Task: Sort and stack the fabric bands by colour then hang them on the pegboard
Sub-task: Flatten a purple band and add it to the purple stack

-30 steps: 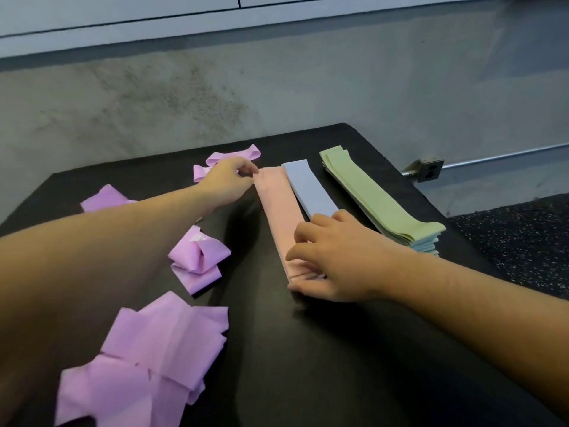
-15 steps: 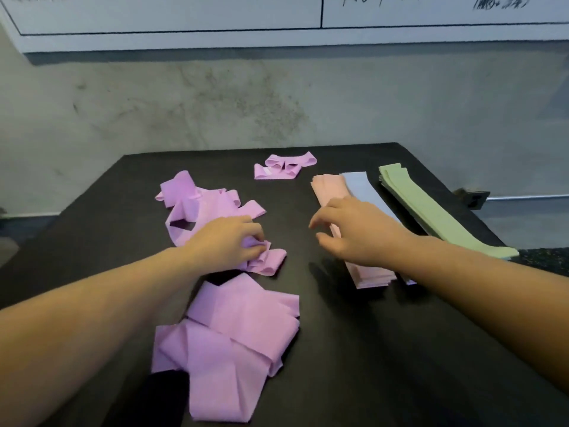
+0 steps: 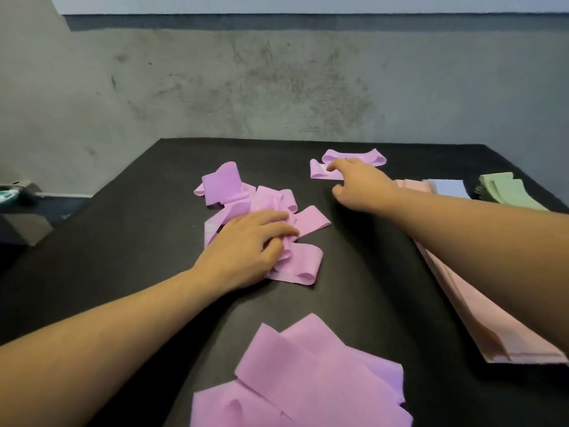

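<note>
Loose purple bands lie in three heaps on the black table [image 3: 123, 241]: a tangled middle heap [image 3: 228, 186], a far pair [image 3: 366, 157] and a flat heap at the near edge [image 3: 308, 380]. My left hand [image 3: 246, 245] lies on the middle heap and bunches its fabric between thumb and fingers. My right hand [image 3: 360, 183] reaches across to the far pair, its index fingertip touching it. On the right, sorted stacks lie side by side: pink [image 3: 468, 303], blue [image 3: 449, 188] and green [image 3: 508, 191], partly crossed by my right forearm.
A grey concrete wall [image 3: 277, 81] rises behind the table, with a white board edge [image 3: 277, 3] along the top. A metal fitting [image 3: 18, 192] juts out at the left, beyond the table's edge. No pegboard is in view.
My right hand has left the pink stack and reached forward to the far purple pair. My left hand stays on the middle purple heap. The view has swung left and closer.
</note>
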A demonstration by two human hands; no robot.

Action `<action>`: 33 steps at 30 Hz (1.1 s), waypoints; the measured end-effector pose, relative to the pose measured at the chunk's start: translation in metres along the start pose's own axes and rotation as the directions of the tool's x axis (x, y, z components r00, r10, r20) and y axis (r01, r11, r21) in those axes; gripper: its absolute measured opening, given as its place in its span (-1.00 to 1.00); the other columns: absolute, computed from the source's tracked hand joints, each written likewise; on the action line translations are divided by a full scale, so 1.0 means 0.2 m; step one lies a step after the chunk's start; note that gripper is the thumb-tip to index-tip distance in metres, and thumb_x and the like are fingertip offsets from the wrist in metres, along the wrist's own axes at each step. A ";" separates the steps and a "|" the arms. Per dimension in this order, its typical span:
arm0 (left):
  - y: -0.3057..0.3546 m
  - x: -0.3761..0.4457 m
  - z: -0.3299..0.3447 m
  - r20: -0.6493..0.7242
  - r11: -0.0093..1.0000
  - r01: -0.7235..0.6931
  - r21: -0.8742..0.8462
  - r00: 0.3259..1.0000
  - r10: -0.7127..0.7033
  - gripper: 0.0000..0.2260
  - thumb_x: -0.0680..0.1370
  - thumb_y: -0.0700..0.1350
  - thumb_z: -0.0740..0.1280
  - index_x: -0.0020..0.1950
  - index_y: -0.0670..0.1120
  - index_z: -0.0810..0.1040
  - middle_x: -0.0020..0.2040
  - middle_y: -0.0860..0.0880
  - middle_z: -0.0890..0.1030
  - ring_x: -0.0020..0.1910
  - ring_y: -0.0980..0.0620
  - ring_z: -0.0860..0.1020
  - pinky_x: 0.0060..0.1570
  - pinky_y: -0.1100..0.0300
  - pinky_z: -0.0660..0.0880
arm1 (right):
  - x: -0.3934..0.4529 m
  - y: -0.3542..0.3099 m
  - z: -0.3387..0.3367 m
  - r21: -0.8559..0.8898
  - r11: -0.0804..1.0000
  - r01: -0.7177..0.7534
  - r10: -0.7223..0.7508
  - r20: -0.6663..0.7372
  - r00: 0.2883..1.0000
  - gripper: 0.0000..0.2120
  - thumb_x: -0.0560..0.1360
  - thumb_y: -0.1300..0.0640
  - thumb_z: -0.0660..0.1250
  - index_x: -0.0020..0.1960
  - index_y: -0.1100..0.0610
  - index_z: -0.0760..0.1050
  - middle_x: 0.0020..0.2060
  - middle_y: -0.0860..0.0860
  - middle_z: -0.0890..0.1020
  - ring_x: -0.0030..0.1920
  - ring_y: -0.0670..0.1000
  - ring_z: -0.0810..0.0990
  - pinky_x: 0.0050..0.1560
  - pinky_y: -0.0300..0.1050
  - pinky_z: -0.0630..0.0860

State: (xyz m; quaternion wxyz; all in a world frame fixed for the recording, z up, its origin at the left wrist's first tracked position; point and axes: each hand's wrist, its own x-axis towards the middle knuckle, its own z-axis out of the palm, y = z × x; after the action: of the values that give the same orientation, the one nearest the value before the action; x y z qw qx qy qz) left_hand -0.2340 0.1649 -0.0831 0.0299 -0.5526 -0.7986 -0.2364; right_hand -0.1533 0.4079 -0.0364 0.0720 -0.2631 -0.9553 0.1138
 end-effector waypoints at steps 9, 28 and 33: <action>-0.02 -0.01 0.02 0.001 1.000 -0.003 0.024 1.000 0.003 -0.50 0.47 0.39 0.13 0.24 0.21 0.62 0.43 0.25 0.47 0.43 0.25 0.35 0.46 0.08 0.27 | 0.28 0.05 0.12 -0.040 0.964 -0.263 0.264 0.016 0.964 -0.56 0.59 -0.19 0.12 0.25 0.04 0.56 0.16 0.12 0.61 0.20 0.24 0.56 0.21 0.06 0.47; 0.31 -0.08 -0.16 -0.039 0.989 0.118 0.090 0.993 -0.115 -0.36 0.53 0.34 -0.14 0.41 0.12 0.48 0.40 0.13 0.48 0.50 0.04 0.27 0.55 -0.12 -0.07 | -0.64 -0.10 -0.30 0.654 0.750 0.096 0.025 -0.174 0.984 -0.73 0.46 0.42 0.27 -0.04 0.09 0.56 -0.14 0.02 0.62 -0.13 -0.02 0.57 -0.13 -0.31 0.50; 0.66 -0.17 -0.26 0.010 0.848 0.135 -0.512 0.988 -0.151 -0.45 0.62 0.03 0.35 0.57 0.06 0.22 0.45 0.05 0.42 0.36 0.18 0.47 0.28 0.29 0.42 | -0.96 -0.09 -0.52 0.776 0.620 0.117 -0.025 -0.130 0.991 -0.74 0.50 0.45 0.28 -0.01 0.14 0.60 -0.08 0.05 0.69 -0.05 0.05 0.65 0.05 -0.07 0.61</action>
State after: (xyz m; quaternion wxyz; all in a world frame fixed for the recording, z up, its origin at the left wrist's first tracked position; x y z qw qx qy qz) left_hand -0.1136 0.1515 -0.0017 -0.1233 -0.4761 -0.7456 -0.4496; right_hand 0.0225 0.3116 0.0531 0.2342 -0.1733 -0.8155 0.5001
